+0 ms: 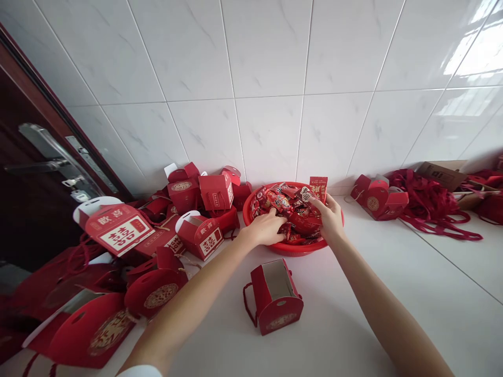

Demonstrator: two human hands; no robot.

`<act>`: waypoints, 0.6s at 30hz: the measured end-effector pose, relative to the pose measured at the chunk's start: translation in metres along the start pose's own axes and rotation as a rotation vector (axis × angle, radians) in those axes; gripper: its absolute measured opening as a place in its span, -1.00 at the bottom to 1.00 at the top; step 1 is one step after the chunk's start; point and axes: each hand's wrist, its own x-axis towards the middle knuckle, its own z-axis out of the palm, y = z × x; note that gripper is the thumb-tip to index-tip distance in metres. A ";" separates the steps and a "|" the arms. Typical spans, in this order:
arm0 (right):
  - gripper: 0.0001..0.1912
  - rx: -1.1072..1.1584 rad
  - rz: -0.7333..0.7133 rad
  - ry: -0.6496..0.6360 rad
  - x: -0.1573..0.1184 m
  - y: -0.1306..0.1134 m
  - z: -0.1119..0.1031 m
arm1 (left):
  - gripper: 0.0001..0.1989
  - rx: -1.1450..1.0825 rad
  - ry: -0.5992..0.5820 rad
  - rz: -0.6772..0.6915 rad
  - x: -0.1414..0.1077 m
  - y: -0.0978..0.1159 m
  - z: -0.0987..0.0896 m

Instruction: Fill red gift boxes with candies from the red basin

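Observation:
A red plastic basket [294, 253] stands near the wall, filled with red wrapped candies [277, 199]. My left hand [264, 229] reaches in from the left, its fingers bent about a dark red wrapped candy [286, 230]; the fingertips are partly hidden among the wrappers. At the basket's right side, my right hand [330, 217] holds a flat red packet [318, 187] upright, thumb in front and the other fingers mostly out of sight. In front of the basket an open red gift box [277, 298] sits on the white surface, its cord handle on the left.
Many red gift boxes [118, 229] with gold or white print crowd the left side. More boxes [379, 199] stand at right, beside a heap of dark red ribbon [422, 196] and a brown carton [442, 175]. A tiled wall [267, 131] rises behind; a door handle [58, 157] is far left.

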 end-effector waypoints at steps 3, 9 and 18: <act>-0.68 -0.004 -0.003 0.002 0.000 0.000 0.001 | -0.51 -0.044 0.001 -0.004 0.003 -0.002 0.000; -0.68 -0.010 0.006 0.016 0.001 0.000 0.001 | -0.48 -0.141 0.067 0.025 0.008 -0.012 0.006; -0.66 -0.003 0.018 0.013 0.001 0.001 0.001 | -0.48 -0.295 0.108 0.115 0.011 -0.014 0.012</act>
